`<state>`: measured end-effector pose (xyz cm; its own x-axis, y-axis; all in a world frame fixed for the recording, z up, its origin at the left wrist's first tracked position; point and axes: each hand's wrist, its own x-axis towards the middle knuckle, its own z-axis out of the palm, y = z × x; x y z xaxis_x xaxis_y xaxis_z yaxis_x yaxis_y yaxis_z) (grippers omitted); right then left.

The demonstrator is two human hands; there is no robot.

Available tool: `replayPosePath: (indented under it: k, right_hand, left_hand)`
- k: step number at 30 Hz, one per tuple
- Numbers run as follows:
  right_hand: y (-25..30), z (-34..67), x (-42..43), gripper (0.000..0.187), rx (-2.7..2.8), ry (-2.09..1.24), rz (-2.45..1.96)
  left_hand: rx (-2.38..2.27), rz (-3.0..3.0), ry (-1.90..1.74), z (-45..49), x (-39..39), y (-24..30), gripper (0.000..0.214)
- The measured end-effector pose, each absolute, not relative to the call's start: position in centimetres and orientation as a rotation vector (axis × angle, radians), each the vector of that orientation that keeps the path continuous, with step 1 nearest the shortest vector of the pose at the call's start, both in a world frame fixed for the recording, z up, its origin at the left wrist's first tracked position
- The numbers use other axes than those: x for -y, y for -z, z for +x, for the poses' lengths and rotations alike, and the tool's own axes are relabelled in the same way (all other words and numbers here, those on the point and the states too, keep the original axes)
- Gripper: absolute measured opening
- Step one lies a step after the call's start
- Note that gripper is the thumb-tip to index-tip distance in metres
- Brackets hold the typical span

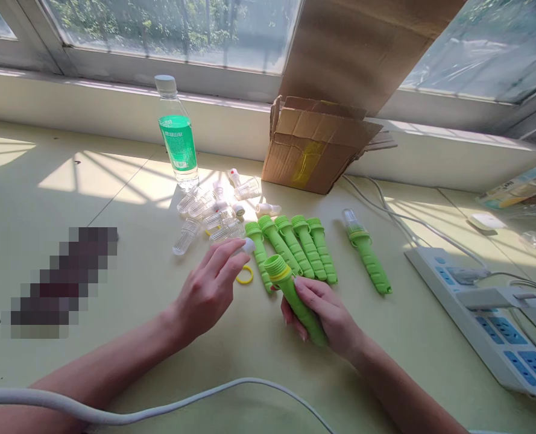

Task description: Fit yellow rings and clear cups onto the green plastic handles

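My right hand is wrapped round a green ribbed handle with a threaded top and a yellow ring below the thread, held tilted above the table. My left hand pinches a clear plastic cap with a white tip just left of the handle's top. A loose yellow ring lies on the table between my hands. Behind them lies a row of several green handles. A heap of several clear caps lies further back.
One assembled green handle with a clear cap lies apart to the right. A water bottle and an open cardboard box stand by the window sill. A white power strip with cables sits right. A white cable crosses the front.
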<state>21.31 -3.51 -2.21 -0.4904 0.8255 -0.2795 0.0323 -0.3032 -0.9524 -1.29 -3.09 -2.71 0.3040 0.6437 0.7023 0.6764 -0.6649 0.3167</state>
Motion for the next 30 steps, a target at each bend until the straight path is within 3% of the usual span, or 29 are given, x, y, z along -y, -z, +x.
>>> replayPosePath:
  k: [4,8,13,22,30]
  right_hand:
    - [2.2,21.2,3.7,0.036,1.679,-1.578,-1.172]
    - [2.5,21.3,3.8,0.028,2.013,-1.107,-1.198]
    - [2.9,21.6,3.7,0.034,2.254,-0.638,-1.217]
    - [3.6,22.2,3.4,0.036,2.344,-0.412,-1.150]
    - [3.6,21.8,3.6,0.037,2.465,-0.228,-1.122]
  left_hand:
    - [1.311,-2.351,1.563,-1.5,2.7,2.9,0.031]
    - [1.380,-2.254,1.709,-1.4,2.5,2.6,0.025]
    - [1.452,-2.252,1.915,-0.9,2.7,2.3,0.022]
    - [1.564,-2.419,2.070,-0.4,2.9,2.7,0.015]
    - [1.517,-2.462,1.972,-0.4,3.0,3.2,0.016]
